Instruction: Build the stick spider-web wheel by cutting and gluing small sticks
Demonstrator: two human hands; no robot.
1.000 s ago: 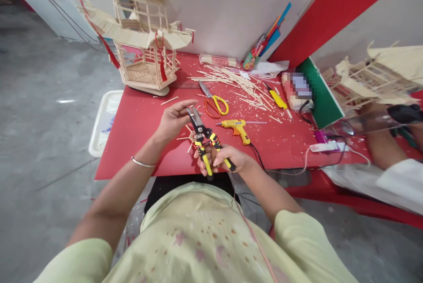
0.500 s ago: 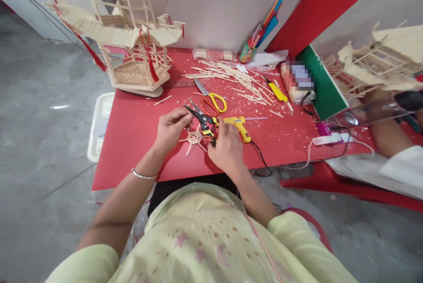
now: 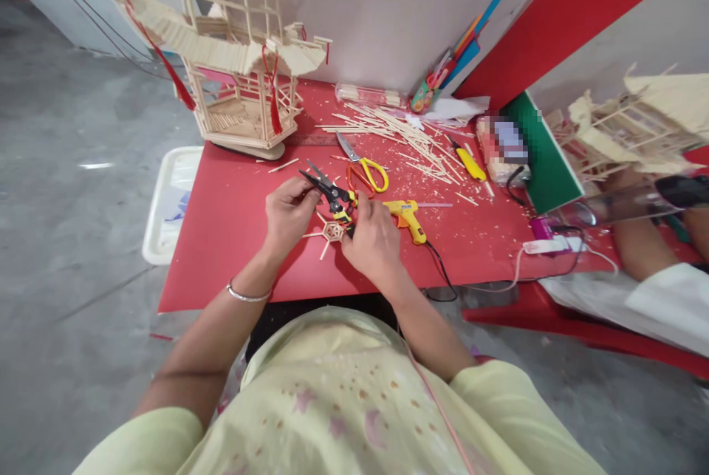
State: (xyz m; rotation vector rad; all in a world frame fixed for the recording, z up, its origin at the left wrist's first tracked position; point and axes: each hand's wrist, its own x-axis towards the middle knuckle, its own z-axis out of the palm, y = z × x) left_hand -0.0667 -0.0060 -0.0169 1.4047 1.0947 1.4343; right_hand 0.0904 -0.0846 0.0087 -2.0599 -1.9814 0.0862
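My right hand [image 3: 374, 242] is wrapped round the black-and-yellow handles of pruning snips [image 3: 334, 199], whose dark blades stand apart and point up and to the left. Close to those blades, my left hand [image 3: 288, 218] has its thumb and fingers pinched together; whatever they hold is too small to make out. Between the two hands a small hexagonal stick frame [image 3: 332, 231] with spokes sticking outward lies on the red tabletop [image 3: 233, 261]. Red-and-yellow-handled scissors [image 3: 362, 163] rest just beyond the snips. A yellow glue gun [image 3: 407, 218] lies right of my right hand.
Loose sticks [image 3: 399, 131] are heaped at the back, near a utility knife [image 3: 470, 163] and a pen cup [image 3: 425, 93]. A tall stick pagoda [image 3: 244, 61] stands back left. Another person's arm [image 3: 642, 242] is at the right, by a power strip [image 3: 546, 246].
The camera view has shifted slightly, moving the table items a little to the right. My hands stay around the snips, whose blades look more widely apart.
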